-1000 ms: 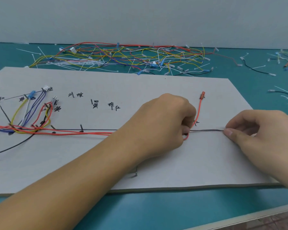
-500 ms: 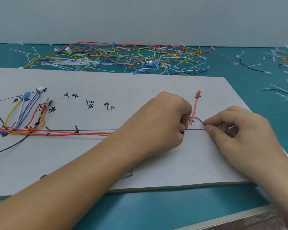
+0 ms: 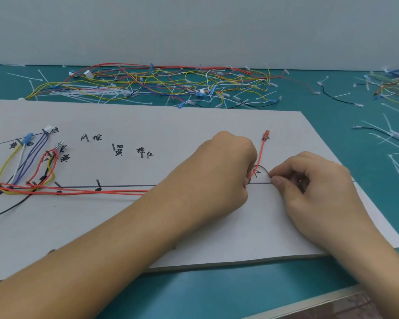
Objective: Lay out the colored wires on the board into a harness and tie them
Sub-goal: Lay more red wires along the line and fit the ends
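A grey board [image 3: 148, 120] with drawn lines and handwritten labels lies on the teal table. Red wires [image 3: 97, 192] run along its drawn line from a bundle of yellow, blue, white and red wires [image 3: 21, 166] at the left. My left hand [image 3: 219, 171] is curled, holding a red wire [image 3: 260, 157] where it bends up to an orange terminal. My right hand [image 3: 309, 180] pinches a thin dark wire [image 3: 262, 168] that arcs in a small loop between both hands.
A heap of loose colored wires and white cable ties [image 3: 161, 86] lies behind the board. More wires and ties [image 3: 387, 107] are scattered at the right. A black wire [image 3: 9, 208] trails off the board's left. The table's front edge [image 3: 309, 305] is near.
My right hand has slid left along the drawn line toward my left hand, and the dark wire that lay straight now bows up into a small loop.
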`<control>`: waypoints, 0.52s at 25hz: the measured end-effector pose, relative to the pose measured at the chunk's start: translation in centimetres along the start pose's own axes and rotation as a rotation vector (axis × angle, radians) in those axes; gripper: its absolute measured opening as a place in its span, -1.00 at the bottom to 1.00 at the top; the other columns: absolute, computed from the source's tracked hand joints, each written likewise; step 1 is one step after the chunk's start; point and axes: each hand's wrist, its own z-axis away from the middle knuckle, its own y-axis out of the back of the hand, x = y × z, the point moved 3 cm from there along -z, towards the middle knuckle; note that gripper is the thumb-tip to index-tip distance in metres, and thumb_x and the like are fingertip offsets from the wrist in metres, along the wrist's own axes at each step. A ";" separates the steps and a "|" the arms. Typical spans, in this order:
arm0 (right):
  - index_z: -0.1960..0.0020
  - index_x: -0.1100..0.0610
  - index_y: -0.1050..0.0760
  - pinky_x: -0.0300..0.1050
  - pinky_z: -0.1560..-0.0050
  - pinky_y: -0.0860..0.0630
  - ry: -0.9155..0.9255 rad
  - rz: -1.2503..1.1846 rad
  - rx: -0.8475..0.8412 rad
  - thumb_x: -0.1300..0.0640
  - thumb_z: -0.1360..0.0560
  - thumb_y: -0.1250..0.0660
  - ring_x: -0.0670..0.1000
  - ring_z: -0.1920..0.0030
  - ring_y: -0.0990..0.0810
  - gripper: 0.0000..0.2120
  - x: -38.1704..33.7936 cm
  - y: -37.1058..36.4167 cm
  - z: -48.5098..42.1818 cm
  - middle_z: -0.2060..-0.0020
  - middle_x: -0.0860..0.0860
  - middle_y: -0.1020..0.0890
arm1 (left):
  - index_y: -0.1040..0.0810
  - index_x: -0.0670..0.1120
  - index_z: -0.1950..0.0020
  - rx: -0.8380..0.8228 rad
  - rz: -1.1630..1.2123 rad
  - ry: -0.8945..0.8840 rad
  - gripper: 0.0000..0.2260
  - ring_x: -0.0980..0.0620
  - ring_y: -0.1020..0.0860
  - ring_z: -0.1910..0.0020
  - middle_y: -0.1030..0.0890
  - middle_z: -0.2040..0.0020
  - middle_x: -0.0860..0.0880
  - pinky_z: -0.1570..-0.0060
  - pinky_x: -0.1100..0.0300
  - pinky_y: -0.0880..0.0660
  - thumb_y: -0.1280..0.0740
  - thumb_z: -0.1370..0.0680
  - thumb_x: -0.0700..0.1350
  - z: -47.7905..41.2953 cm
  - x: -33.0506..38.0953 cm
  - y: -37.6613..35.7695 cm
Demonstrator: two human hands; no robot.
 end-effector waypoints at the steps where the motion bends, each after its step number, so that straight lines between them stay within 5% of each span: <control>1: 0.20 0.05 -0.66 -0.44 0.22 -0.33 0.003 -0.015 -0.008 0.35 -0.45 -0.47 -0.16 0.21 -0.50 -0.80 -0.2 -0.3 -0.1 0.30 -0.07 -0.58 | -0.41 0.05 0.34 0.006 -0.001 0.007 -0.73 -0.09 -0.58 0.17 -0.55 0.19 -0.02 0.18 0.05 -0.57 -0.38 -0.45 -0.25 0.0 -0.1 0.0; 7: 0.17 -0.01 -0.63 -0.44 0.29 -0.36 -0.038 -0.107 -0.072 0.20 -0.45 -0.49 -0.17 0.31 -0.52 -0.87 -0.6 -0.7 -1.3 0.35 -0.13 -0.60 | -0.57 -0.01 0.22 0.021 0.043 -0.047 -0.87 -0.02 -0.54 0.17 -0.57 0.21 0.04 0.13 0.02 -0.56 -0.40 -0.48 -0.22 0.3 -0.5 -0.2; 13: 0.22 -0.01 -0.70 -0.42 0.45 -0.29 0.059 -0.100 -0.310 0.14 -0.47 -0.52 -0.18 0.49 -0.43 -0.88 -1.6 -0.4 -3.7 0.55 -0.27 -0.51 | -0.60 -0.02 0.17 0.039 0.031 -0.053 -0.93 -0.05 -0.54 0.09 -0.60 0.12 -0.02 0.08 0.00 -0.54 -0.41 -0.50 -0.17 0.4 -0.7 -0.1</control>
